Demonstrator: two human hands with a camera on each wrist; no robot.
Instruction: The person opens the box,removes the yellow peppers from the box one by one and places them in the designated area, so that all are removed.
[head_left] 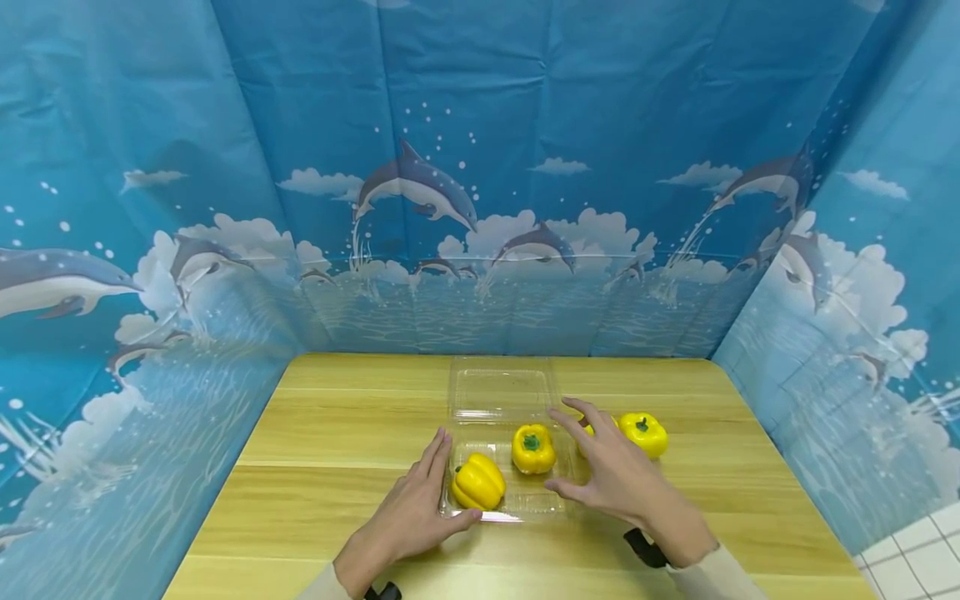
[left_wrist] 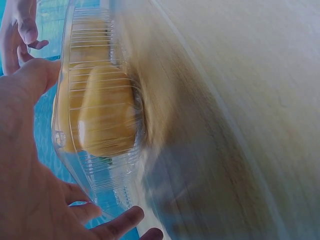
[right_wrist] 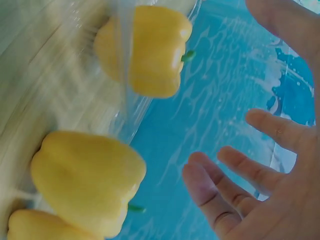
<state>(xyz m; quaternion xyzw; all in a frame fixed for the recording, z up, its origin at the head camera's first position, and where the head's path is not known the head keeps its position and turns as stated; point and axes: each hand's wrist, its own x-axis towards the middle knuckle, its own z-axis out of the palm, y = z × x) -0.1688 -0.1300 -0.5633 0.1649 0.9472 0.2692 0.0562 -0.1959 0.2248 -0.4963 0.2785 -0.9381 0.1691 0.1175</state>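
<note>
A clear plastic clamshell box (head_left: pixel 528 505) lies on the table with its lid (head_left: pixel 502 392) folded back. Inside, one yellow bell pepper (head_left: pixel 478 483) lies on its side at the left; another yellow bell pepper (head_left: pixel 533 448) stands stem up to its right. My left hand (head_left: pixel 412 510) rests along the box's left side, fingers extended and thumb at the front rim. Above the box's right side, my right hand (head_left: pixel 618 473) is spread with nothing in it. Beyond it, two yellow peppers sit outside the box, one in plain sight (head_left: pixel 645 434), the other partly hidden by that hand.
The wooden table (head_left: pixel 330 450) carries the box and the peppers. A blue dolphin-print curtain (head_left: pixel 420 317) hangs behind it and along both sides. White tiles (head_left: pixel 922 558) show at the lower right.
</note>
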